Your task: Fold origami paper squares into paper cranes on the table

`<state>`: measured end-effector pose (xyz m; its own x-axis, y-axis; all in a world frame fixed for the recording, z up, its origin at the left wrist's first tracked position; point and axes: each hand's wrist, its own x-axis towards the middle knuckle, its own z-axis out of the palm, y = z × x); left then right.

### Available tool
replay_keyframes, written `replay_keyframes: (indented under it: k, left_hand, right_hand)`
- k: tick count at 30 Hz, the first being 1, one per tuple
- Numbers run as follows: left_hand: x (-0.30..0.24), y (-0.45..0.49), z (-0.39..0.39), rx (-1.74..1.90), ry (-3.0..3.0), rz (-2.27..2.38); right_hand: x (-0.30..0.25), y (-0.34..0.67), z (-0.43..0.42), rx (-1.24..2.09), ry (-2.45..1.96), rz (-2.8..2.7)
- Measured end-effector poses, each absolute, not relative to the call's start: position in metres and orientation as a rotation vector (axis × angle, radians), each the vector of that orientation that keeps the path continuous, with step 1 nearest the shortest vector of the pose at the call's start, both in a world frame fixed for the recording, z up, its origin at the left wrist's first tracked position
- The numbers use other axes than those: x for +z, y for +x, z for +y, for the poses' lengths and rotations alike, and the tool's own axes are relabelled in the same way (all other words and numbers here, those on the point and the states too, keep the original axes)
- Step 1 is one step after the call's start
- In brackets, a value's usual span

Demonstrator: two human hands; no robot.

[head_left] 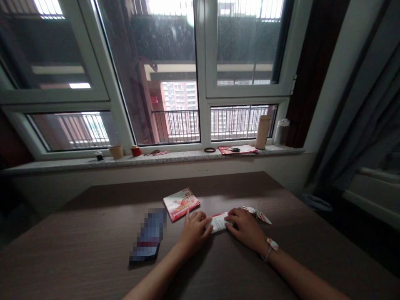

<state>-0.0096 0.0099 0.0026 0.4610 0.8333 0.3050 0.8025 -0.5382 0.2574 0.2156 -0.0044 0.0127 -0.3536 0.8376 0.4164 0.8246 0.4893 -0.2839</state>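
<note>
A folded strip of printed paper point(219, 222), white with a red edge, lies on the table between my hands. My left hand point(196, 228) grips its left end, the fingers bent and the thumb at the near side. At the other end my right hand point(245, 225) presses down with curled fingers, covering part of the strip. Small folded paper pieces point(264, 217) with red and green print lie just beyond the right hand. Around my right wrist is a thin cord with a folded paper piece point(272, 243) on it. A stack of red and white leaflets point(181, 204) lies beyond my left hand.
A pixelated, dark bluish flat object point(149, 239) lies left of my left forearm on the brown table point(93, 233). The windowsill behind holds a paper cup point(116, 152), a red spool point(136, 151), scissors point(236, 150) on papers, a tan flask point(263, 131) and a clear bottle point(282, 132).
</note>
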Motion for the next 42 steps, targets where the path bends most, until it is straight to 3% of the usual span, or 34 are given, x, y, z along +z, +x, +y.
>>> replay_keyframes:
  k: [42]
  left_hand:
    - [0.0089, -0.0076, 0.0064, 0.604, 2.598, 1.522]
  right_hand:
    - [0.0137, 0.2104, -0.0097, -0.070, -1.492, -2.207]
